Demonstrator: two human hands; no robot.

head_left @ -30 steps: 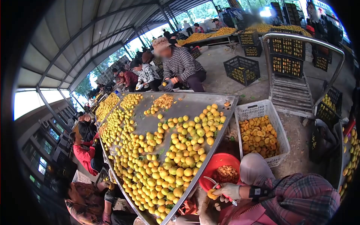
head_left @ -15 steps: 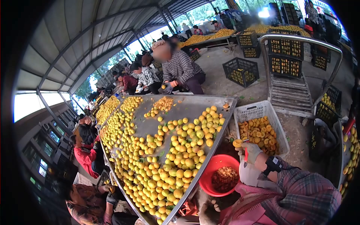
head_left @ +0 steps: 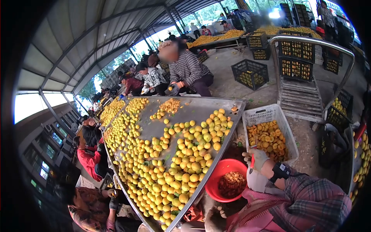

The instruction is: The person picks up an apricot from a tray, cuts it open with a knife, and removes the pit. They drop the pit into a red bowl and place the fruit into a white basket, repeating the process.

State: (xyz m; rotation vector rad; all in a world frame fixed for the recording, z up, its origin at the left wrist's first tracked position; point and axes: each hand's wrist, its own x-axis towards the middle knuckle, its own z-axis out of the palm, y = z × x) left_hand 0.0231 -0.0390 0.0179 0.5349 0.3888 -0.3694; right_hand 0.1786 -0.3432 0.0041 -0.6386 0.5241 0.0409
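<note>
My right hand [head_left: 259, 159], in a pale glove with a dark band at the wrist, is closed around a red-handled tool [head_left: 252, 161]. It is above the near end of a white crate [head_left: 291, 135] holding halved orange fruit [head_left: 266, 137]. Just below and to the left of this hand stands a red basin [head_left: 211, 188] with small reddish-brown pieces [head_left: 232, 181] in it. Beside the basin, a metal table [head_left: 145, 112] carries many yellow-orange fruits [head_left: 185, 178]. I cannot make out my left hand.
Co-workers sit along the table: a person in a checked shirt [head_left: 189, 67], one in red [head_left: 89, 160], another at the lower left [head_left: 91, 208]. A metal cart [head_left: 299, 96] with black crates [head_left: 295, 67] stands beyond the white crate. Another black crate [head_left: 250, 73] is on the floor.
The orange fruit piece at my right hand's fingertips is gone from them. The tool remains in the hand. The person in red at the left has raised their head slightly.
</note>
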